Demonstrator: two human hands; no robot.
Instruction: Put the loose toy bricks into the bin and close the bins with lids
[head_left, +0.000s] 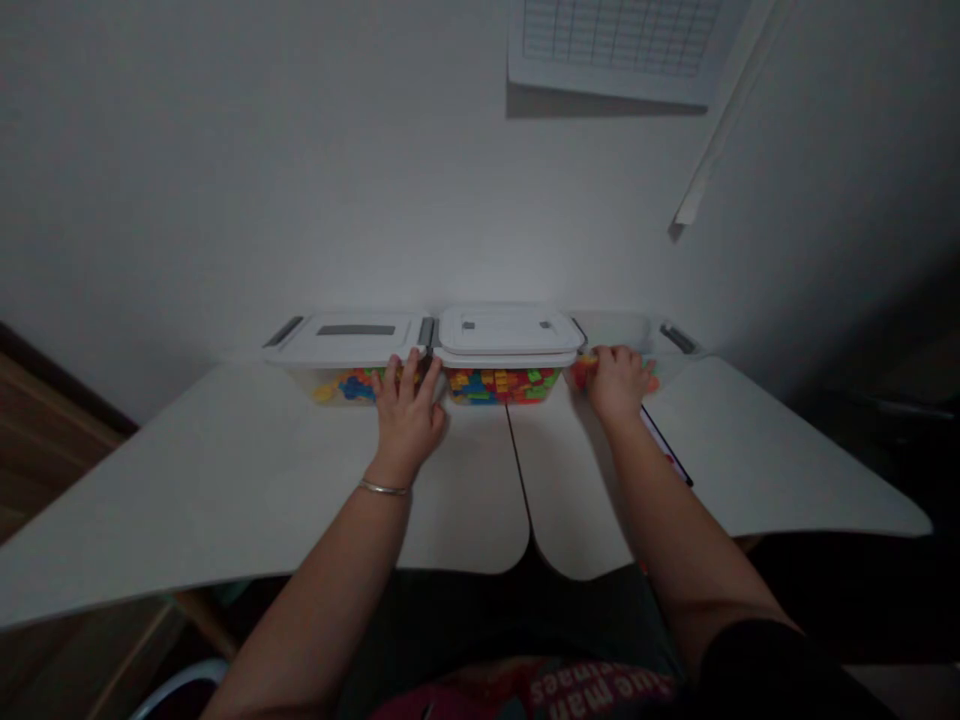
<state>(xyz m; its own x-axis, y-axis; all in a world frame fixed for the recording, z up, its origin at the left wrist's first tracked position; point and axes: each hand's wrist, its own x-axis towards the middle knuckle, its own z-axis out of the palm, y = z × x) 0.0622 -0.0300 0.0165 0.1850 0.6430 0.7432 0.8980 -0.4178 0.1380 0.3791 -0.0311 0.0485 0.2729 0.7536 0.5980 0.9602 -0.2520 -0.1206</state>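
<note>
Three clear storage boxes stand in a row on the table against the wall. My left hand, fingers spread, touches the front of the left box near where it meets the middle box. Both of these are lidded and hold colourful toy building blocks; what looks like a second lid lies on the middle one. My right hand is at the front of the uncovered right box, fingers bent in at its rim among red and orange blocks. Its fingertips are partly hidden, and what they grip cannot be made out.
Two white tabletops meet at a dark seam in the middle. A phone-like flat object lies beside my right forearm. A sheet with a printed grid and a pale strip are on the wall.
</note>
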